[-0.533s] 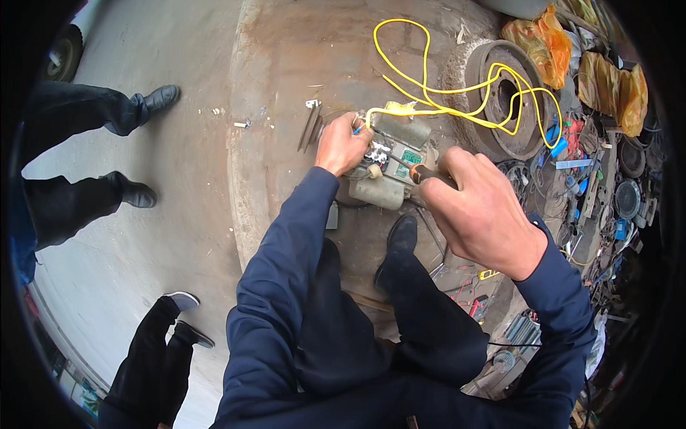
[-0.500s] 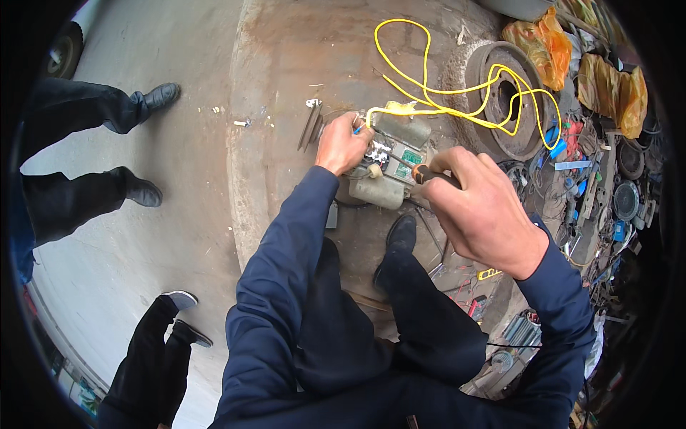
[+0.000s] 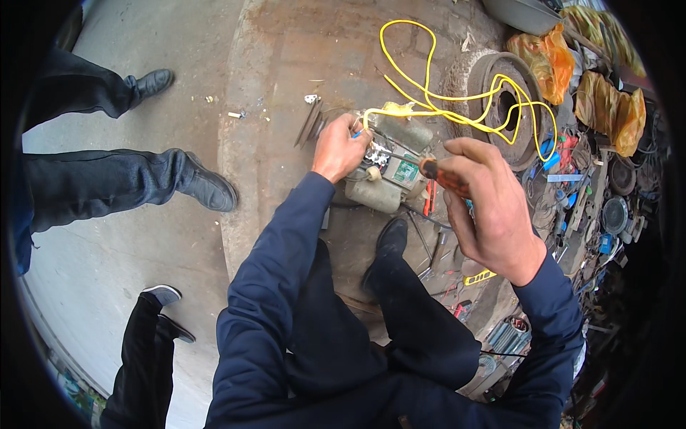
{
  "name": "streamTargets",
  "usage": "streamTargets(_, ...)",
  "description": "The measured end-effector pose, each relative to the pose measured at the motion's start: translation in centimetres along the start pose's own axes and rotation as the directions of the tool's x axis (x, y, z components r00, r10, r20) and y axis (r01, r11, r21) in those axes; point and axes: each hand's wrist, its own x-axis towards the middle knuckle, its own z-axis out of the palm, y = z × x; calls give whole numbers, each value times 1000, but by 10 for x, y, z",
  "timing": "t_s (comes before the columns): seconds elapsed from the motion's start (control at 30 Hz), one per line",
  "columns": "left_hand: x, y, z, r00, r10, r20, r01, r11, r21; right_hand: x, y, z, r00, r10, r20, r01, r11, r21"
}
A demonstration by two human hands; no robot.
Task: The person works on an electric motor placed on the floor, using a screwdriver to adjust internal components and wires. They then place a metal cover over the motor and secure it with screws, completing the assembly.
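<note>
One screwdriver (image 3: 446, 179) amid right fingers (image 3: 473, 151); motor (image 3: 405, 171) between them and left fingers (image 3: 355, 145).

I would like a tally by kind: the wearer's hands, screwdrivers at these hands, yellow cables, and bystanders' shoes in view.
Left hand and right hand: 2
Screwdriver: 1
Yellow cable: 1
Bystanders' shoes: 4
Total: 8
</note>
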Motion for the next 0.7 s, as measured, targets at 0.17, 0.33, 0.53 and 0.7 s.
streamTargets(0.17,-2,-2,2,999,-43,-1,43,997,-64,-3,-1,1,974,214,70,-222,966,130)
streamTargets(0.33,0,-3,-1,999,-50,16,51,996,-69,-10,6,3,998,30,-55,-29,999,15)
streamTargets(0.53,1,-3,-4,999,-36,26,37,998,-41,-17,13,7,987,95,-131,-82,991,102)
streamTargets(0.7,3,-3,-5,999,-36,38,37,999,-30,-18,7,4,959,283,-27,-277,952,127)
